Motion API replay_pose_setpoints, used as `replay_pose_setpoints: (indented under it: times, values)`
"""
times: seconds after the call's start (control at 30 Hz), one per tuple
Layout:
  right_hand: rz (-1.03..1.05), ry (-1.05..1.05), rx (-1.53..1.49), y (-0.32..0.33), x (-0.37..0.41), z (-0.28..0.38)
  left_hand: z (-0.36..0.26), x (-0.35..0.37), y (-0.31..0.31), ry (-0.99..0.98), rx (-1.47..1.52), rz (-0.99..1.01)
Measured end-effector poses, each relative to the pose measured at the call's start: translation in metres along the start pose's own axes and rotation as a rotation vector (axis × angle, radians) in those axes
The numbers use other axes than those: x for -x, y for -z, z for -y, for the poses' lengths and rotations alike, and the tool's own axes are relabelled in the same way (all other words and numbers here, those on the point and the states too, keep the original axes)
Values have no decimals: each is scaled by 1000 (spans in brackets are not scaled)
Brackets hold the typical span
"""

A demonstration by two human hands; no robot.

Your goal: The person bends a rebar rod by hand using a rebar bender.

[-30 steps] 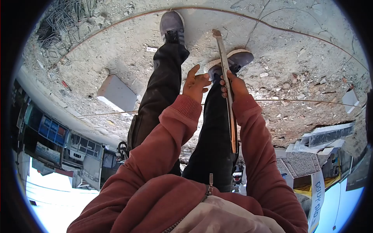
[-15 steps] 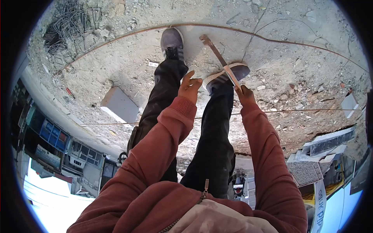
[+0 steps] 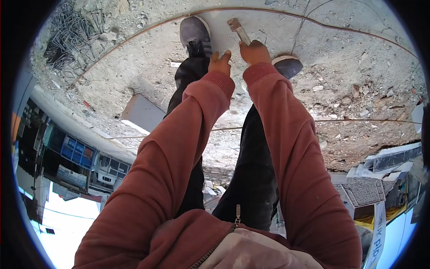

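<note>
"fingers of the right hand [image 3: 256, 53] are clenched round the pale shaft of a bar [image 3: 239, 32]. those of the left hand [image 3: 220, 65] are loosely bent, with nothing that i can see between them."

"and around them, biggest first? use the left shoe [image 3: 195, 36] as your mark."

"rubbly ground [image 3: 148, 58] spreads on every side of that shoe. well off to its left is a tangle of bent wire [image 3: 71, 36]. a thin brown rod [image 3: 246, 8] curves past its toe; touching or not, i can't tell. a grey block [image 3: 144, 112] lies behind it, to the left."

"the right shoe [image 3: 288, 66]?"

"right of the left shoe and a bit further back, partly covered by the right sleeve [image 3: 286, 112]."

"so where's the bar?"

"just to the right of the left shoe, its rusty end level with the front half. they look apart, but its height is hard to judge."

"what worries you?"

"a turn of the wrist could knock that end into the left shoe. pushed forward and low, it could snag on the rod. and if the grip slipped, the left hand is near enough to get rapped."

"anything smaller?"

"a pale chip [image 3: 317, 88], behind the left shoe and well to its right. bits like that underfoot could make a sole skid."
</note>
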State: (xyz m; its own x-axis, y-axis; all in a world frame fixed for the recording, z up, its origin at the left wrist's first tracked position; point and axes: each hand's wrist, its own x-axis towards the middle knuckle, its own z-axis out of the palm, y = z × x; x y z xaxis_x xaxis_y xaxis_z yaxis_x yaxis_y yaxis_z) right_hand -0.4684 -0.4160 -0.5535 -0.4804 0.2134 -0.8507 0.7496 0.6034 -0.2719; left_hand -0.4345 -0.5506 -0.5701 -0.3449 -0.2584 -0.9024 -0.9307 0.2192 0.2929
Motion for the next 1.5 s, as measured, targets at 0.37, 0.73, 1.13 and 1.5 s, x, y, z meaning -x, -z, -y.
replay_pose_setpoints:
  times: [0.37, 0.73, 1.13, 1.5]
  values:
    - [169, 417, -45, 117, 71, 28, -176, 79, 50, -362, 800, 478]
    - [66, 357, -299, 148, 149, 55, -266, 190, 53, -354, 660, 421]
    - [633, 105, -673, 157, 221, 54, -252, 206, 70, -246, 656, 934]
    - [651, 50, -759, 143, 221, 35, -232, 173, 56, -105, 702, 1186]
